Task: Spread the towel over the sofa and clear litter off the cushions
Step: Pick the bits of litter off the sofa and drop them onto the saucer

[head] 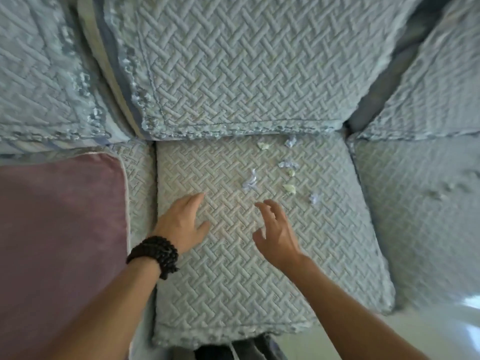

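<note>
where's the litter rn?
Head view: litter lies scattered on the back right part of the middle seat cushion, just beyond the right hand and below the back cushion.

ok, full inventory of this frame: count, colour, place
seat cushion: one, pale blue quilted, centre, under both hands
back cushions: three in view, pale blue quilted, along the top
right seat cushion: one, pale blue, right
purple cushion: one, mauve, left
blue paper scraps: about four, on the centre seat, far right part
pale green scraps: about three, among the blue ones
bead bracelet: one, dark, left wrist
left hand: open, flat on the seat
right hand: open, fingers spread, short of the scraps
</note>
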